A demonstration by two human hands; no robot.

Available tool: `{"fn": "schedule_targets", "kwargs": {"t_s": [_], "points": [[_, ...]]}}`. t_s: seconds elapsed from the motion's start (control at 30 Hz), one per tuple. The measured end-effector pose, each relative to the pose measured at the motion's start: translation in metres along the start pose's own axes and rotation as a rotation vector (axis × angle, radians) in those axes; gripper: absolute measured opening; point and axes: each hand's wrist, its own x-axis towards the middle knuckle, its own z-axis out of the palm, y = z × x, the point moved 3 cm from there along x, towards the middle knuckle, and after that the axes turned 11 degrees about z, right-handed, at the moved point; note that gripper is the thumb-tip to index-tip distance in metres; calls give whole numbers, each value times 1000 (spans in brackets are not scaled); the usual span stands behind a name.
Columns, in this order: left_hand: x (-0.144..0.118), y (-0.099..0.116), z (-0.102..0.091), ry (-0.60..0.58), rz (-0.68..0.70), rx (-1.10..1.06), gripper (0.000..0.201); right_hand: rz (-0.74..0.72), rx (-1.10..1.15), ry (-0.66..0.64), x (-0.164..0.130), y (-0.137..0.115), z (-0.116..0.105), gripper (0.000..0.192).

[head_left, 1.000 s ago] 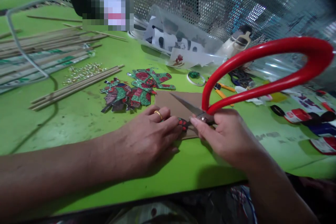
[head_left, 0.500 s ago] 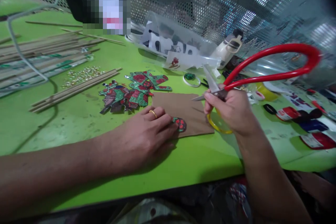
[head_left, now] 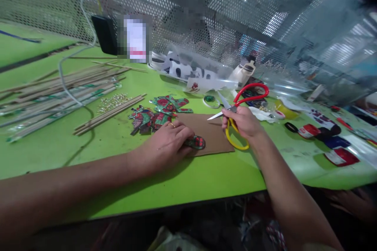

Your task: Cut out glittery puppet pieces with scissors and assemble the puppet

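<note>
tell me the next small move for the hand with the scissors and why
Probably bring the scissors, blades open in the right hand, back down to the small red-green cutout that the left hand pins on the brown card; they hang apart from it.

— Where can we pass?
— Along the bare worktop (head_left: 206, 176) at our near edge.
— And further back?
— Blocked: sticks (head_left: 108, 113) left, plastic bag (head_left: 194, 72) behind, paint pots (head_left: 321, 133) right.

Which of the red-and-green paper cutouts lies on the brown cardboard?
The small cutout under the left hand's fingertips; the other cutouts lie on the green table.
</note>
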Motion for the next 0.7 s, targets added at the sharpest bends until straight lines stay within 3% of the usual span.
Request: {"fn": "schedule_targets", "kwargs": {"t_s": [0.13, 0.37, 0.57, 0.7], "points": [[2, -8, 0, -45, -44, 2, 15, -39, -32, -5, -5, -5, 5, 39], [3, -20, 5, 9, -72, -61, 23, -110, -151, -21, -6, -6, 12, 35], [-2, -12, 2, 59, -3, -81, 16, -136, -300, -45, -12, -13, 11, 37], [-5, -7, 2, 67, 18, -93, 22, -137, -359, -39, -16, -16, 7, 38]]}}
